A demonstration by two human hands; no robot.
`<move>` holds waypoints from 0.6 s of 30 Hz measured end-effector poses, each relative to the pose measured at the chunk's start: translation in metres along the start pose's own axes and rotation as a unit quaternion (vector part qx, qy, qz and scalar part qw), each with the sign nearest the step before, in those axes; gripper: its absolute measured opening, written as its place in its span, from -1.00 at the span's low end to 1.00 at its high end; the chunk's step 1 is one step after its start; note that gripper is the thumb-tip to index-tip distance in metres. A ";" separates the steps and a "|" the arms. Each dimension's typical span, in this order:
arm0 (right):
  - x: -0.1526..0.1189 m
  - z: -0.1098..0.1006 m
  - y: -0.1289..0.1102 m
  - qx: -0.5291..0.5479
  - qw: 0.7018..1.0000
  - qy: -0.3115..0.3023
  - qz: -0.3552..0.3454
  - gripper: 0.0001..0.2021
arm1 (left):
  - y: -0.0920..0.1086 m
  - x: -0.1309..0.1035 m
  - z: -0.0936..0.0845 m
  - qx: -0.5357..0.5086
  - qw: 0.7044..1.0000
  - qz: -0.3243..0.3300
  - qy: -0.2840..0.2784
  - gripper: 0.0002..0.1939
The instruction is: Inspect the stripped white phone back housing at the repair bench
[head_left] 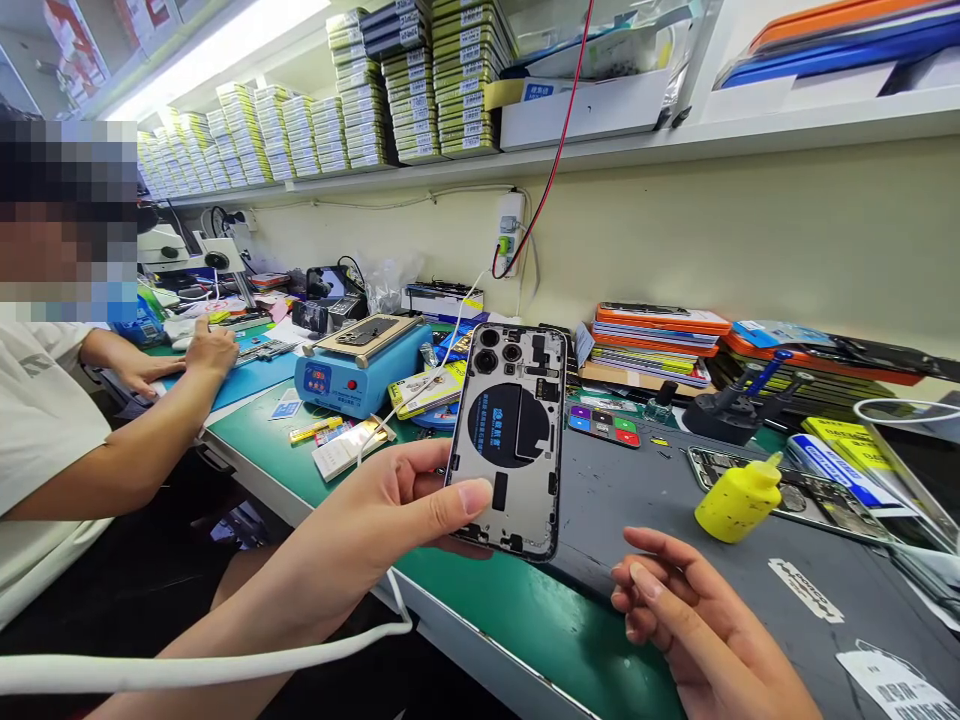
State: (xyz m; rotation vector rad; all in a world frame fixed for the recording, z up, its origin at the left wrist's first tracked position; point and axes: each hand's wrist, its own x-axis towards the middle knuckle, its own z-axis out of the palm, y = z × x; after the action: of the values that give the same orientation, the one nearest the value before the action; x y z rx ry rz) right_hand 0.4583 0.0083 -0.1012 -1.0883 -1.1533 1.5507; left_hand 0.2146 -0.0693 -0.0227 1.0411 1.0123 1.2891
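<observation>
Showing phone housing (510, 440), logo unreadable.

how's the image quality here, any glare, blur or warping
Head view: the strip light at upper left is blown out to white; the shelf and bench edge bow from wide-angle distortion. The phone housing in the left hand is sharp, the right hand slightly soft, and a co-worker's face at left is pixelated.
</observation>
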 end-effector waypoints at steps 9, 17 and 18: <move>0.001 -0.001 0.001 -0.003 1.000 0.007 0.010 -0.35 | -0.002 -0.001 -0.001 -0.030 0.999 -0.014 0.005 -0.63; 0.000 -0.001 0.000 -0.007 1.000 0.003 0.005 -0.36 | -0.002 -0.002 -0.004 -0.003 1.000 -0.009 0.016 -0.64; 0.000 0.000 -0.001 -0.008 1.000 0.007 0.006 -0.34 | -0.003 -0.002 -0.004 0.003 1.000 -0.006 0.017 -0.64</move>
State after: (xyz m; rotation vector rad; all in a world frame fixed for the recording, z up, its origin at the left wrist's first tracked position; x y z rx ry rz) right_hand 0.4586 0.0085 -0.1006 -1.1172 -1.1542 1.5439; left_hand 0.2111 -0.0712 -0.0262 1.0196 1.0473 1.2991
